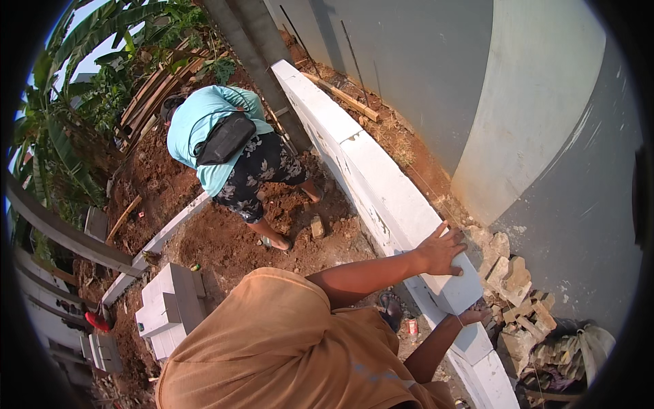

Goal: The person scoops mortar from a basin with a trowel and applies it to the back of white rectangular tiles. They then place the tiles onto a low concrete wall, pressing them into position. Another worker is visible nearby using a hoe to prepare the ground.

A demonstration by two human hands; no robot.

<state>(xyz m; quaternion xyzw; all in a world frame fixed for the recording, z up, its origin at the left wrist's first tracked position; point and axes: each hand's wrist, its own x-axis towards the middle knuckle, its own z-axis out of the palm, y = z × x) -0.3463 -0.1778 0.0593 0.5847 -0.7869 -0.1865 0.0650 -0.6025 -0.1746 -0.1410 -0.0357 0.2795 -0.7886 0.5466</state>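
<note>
A low wall of white lightweight concrete blocks (pixel 388 184) runs diagonally beside me. My left hand (pixel 441 252) rests on the top of its upper course, near the end block (pixel 458 290), with the fingers spread. That block's end face looks grey in shade. Just beyond it, lower down, my right hand (pixel 475 315) is at the lower course (pixel 477 347), close against the block's end. Its fingers look curled, and whatever they hold is hidden. A thin string passes near the right wrist.
Broken block rubble (pixel 518 290) lies between the wall and a grey plastered wall (pixel 436 82). A co-worker in a turquoise shirt (pixel 211 129) bends over the reddish soil (pixel 293 262). White blocks (pixel 170 303) are stacked behind me. A timber strip (pixel 347 99) lies past the wall.
</note>
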